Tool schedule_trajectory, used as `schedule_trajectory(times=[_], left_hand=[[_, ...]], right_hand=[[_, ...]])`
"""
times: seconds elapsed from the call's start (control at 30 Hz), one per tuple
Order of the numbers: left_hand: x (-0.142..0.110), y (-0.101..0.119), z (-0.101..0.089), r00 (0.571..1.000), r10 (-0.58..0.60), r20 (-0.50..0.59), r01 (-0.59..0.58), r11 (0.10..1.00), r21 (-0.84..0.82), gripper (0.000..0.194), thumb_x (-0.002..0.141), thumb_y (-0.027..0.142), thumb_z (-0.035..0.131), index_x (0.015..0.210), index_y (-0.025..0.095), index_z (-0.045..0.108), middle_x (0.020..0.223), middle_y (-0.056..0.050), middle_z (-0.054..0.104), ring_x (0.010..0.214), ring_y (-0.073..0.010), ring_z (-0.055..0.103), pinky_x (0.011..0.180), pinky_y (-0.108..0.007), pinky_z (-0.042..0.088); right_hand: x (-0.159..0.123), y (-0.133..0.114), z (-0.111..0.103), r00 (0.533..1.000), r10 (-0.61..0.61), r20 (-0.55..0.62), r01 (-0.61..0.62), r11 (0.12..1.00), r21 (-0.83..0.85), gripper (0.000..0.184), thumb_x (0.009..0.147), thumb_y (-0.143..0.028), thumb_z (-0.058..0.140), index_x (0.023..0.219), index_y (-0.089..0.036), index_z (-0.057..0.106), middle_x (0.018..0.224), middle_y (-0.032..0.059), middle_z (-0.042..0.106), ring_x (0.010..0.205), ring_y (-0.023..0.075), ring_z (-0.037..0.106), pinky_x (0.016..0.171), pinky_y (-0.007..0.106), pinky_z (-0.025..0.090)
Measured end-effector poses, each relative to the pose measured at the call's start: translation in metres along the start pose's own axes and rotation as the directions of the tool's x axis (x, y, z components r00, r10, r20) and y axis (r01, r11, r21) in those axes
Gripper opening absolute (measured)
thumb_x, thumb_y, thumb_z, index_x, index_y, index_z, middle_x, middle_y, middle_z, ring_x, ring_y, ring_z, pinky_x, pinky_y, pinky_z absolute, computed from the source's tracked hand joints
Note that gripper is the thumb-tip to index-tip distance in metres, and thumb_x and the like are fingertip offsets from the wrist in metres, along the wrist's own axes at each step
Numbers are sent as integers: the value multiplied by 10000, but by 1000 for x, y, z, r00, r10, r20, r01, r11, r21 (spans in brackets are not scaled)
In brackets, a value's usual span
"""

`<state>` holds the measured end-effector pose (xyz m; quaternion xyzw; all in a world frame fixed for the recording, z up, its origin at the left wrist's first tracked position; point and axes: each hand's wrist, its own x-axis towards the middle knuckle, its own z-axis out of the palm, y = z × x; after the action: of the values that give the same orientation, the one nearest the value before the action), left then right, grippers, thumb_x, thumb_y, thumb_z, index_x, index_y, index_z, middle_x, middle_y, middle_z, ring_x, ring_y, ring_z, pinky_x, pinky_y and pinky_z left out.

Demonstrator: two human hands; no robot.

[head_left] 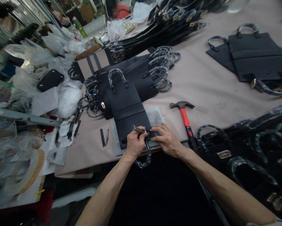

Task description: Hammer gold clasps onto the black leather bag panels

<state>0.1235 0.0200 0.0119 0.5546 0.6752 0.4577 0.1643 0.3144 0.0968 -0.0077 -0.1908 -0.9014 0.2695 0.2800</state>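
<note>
A black bag panel (129,105) lies on a pale board (155,116) at the table's front edge. A plastic-wrapped handle (117,74) stands at its far end, and another wrapped handle (145,162) hangs over the near edge. My left hand (135,146) is closed around a metal punch (138,129), tilted over the near handle's base. Beside it my right hand (166,138) rests with fingers stretched out and apart, fingertips on the panel by the handle's base. What lies under the fingertips is partly hidden. A claw hammer (184,117) with a red and black grip lies to the right.
Stacked black bag pieces (141,75) with wrapped handles lie behind the panel. Two small rod-like tools (104,137) are at left. More panels (256,56) lie far right, and bags with metal clasps (224,154) crowd the near right. Plastic bags (70,99) heap up leftward.
</note>
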Motion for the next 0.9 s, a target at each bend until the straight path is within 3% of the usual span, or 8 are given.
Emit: schedule_trajectory(times=[0.13, 0.3, 0.47, 0.57, 0.63, 0.73, 0.8, 0.9], left_hand=[[-2, -1, 2, 999, 50, 10, -50, 998, 29, 171, 855, 115, 644, 993, 201, 697, 1031, -56, 765, 1012, -210, 729, 962, -336, 574], [0, 5, 2, 995, 94, 46, -97, 994, 57, 182, 854, 86, 641, 993, 198, 674, 1009, -55, 753, 969, -206, 731, 914, -317, 581], [5, 9, -1, 986, 117, 121, -124, 991, 55, 184, 852, 70, 642, 981, 199, 669, 1012, -54, 748, 967, -205, 725, 904, -314, 578], [5, 6, -1, 987, 107, 118, -109, 994, 13, 201, 844, 61, 647, 989, 198, 669, 1018, -53, 748, 965, -204, 722, 902, -311, 573], [4, 5, 0, 992, 87, 95, -87, 996, -11, 198, 843, 60, 647, 985, 196, 667, 1006, -51, 745, 951, -203, 720, 896, -311, 569], [4, 5, 1, 989, 88, 116, -88, 996, -9, 170, 853, 71, 644, 961, 201, 667, 994, -48, 735, 952, -205, 710, 896, -317, 560], [4, 6, 0, 986, 85, 142, -84, 996, -11, 169, 851, 70, 645, 948, 206, 669, 995, -45, 732, 959, -206, 704, 901, -318, 556], [4, 6, 0, 990, 64, 126, -56, 997, -60, 209, 834, 44, 639, 957, 210, 672, 996, -37, 733, 957, -198, 701, 903, -311, 553]], right_hand=[[-13, -2, -6, 961, 127, -244, -115, 991, 61, 252, 936, -118, 510, 1020, -236, 717, 1228, 94, 645, 1181, 248, 587, 1036, 496, 472], [-36, 7, -28, 808, 364, -464, -475, 868, -145, 213, 918, -205, 543, 1082, -189, 679, 1229, 144, 624, 1146, 292, 596, 1006, 471, 499], [-34, 13, -48, 758, 595, -266, -636, 586, -501, 392, 868, -223, 549, 1220, -54, 585, 1160, 241, 597, 1091, 365, 585, 930, 482, 497], [-16, 12, -54, 640, 751, -165, -693, 470, -546, 390, 857, -169, 499, 1219, -41, 566, 1088, 254, 602, 1008, 368, 613, 822, 452, 496], [-4, 12, -60, 493, 855, -161, -838, 416, -354, 353, 800, -137, 535, 1142, -69, 587, 1047, 230, 612, 968, 340, 624, 783, 410, 489], [8, 13, -73, 284, 959, 20, -934, 272, 230, 258, 705, -124, 597, 961, -147, 592, 893, 125, 617, 840, 250, 616, 691, 327, 491], [15, 10, -84, 280, 944, 175, -874, 175, 453, 177, 698, -138, 588, 865, -187, 558, 772, 54, 580, 698, 187, 572, 603, 286, 486], [23, -8, -98, 326, 904, 278, -833, 135, 537, 90, 734, -144, 540, 772, -206, 486, 679, 0, 508, 523, 107, 443, 483, 230, 427]])
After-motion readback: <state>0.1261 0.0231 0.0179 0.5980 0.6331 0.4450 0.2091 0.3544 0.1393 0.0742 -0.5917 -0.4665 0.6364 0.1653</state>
